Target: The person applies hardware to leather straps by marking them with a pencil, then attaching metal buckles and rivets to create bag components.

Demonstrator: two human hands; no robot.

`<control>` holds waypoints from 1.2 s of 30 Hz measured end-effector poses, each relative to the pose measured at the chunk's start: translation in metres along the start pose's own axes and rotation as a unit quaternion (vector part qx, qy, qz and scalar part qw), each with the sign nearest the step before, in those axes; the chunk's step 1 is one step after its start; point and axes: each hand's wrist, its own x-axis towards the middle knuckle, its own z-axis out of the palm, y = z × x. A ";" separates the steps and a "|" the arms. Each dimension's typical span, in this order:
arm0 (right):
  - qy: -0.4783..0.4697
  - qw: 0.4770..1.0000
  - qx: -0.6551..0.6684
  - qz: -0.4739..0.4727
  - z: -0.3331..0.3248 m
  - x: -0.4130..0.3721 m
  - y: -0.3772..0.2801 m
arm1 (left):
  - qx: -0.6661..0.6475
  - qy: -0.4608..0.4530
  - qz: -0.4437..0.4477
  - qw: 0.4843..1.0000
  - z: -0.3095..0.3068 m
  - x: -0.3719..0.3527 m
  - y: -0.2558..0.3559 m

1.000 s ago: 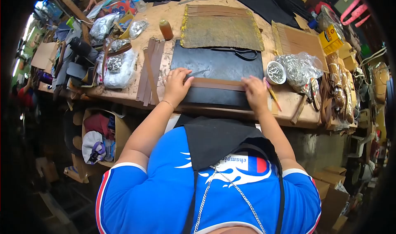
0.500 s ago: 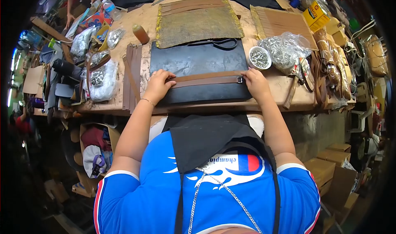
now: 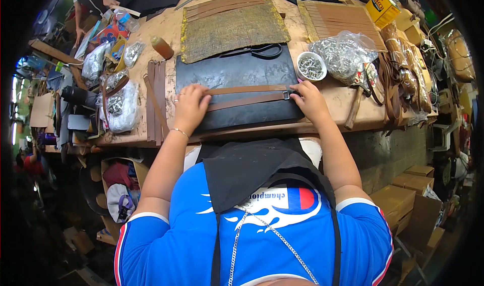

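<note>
A black work mat [image 3: 232,74] lies on the wooden bench [image 3: 348,112] in front of me. Across it runs a brown leather strap [image 3: 247,95], folded back on itself, with a small metal buckle [image 3: 286,95] at its right end. My left hand [image 3: 190,106] presses down on the strap's left end, fingers curled over it. At the buckle end, my right hand [image 3: 308,100] pinches the strap. Black scissors [image 3: 262,51] rest at the mat's far edge.
Several loose brown strips [image 3: 155,99] lie left of the mat. A white bowl of metal fittings [image 3: 311,66] and a plastic bag of fittings [image 3: 343,54] sit to the right, with a hammer [image 3: 355,102]. A woven mat [image 3: 232,28] lies behind. Another person's hand [image 3: 110,3] is far left.
The strap now lies folded in two layers with the buckle at its right end. My hands have moved apart to its two ends. The head view has shifted left and tilted.
</note>
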 end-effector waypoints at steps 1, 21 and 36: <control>-0.010 1.000 0.016 0.010 -0.001 -0.001 0.002 | -0.013 -0.009 0.045 0.999 -0.001 -0.003 0.010; -0.093 0.996 -0.014 0.005 0.002 0.019 -0.011 | 0.000 -0.141 0.094 0.986 0.009 0.024 0.026; -0.762 0.635 0.093 0.091 -0.143 -0.022 -0.081 | -0.231 -0.736 -0.084 0.630 -0.169 -0.082 -0.025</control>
